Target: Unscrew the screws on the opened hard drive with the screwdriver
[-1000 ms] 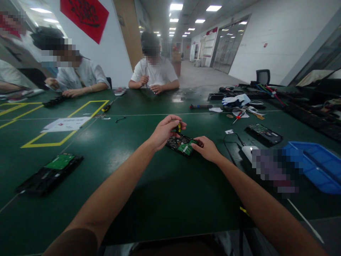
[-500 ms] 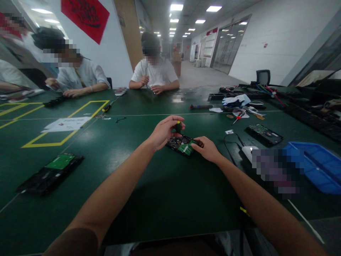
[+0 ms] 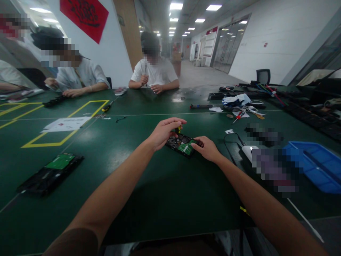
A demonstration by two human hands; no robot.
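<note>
On the green table in front of me lies a hard drive (image 3: 185, 146), its green circuit board facing up. My left hand (image 3: 164, 133) is over the drive's far left end, fingers closed around a small screwdriver with a black and yellow handle (image 3: 179, 130). The handle stands roughly upright; its tip is hidden by my fingers. My right hand (image 3: 208, 148) grips the right end of the drive between thumb and fingers.
Another hard drive (image 3: 60, 161) lies at the left. To the right are a blue tray (image 3: 317, 167), a white corded device (image 3: 249, 152) and a red screwdriver (image 3: 239, 115). A yellow-handled screwdriver (image 3: 106, 106) lies farther off. Co-workers sit across the table.
My left index finger and thumb have shifted slightly around the screwdriver handle, which shows a different side and sits a little lower. The hard drive and my right hand stay put.
</note>
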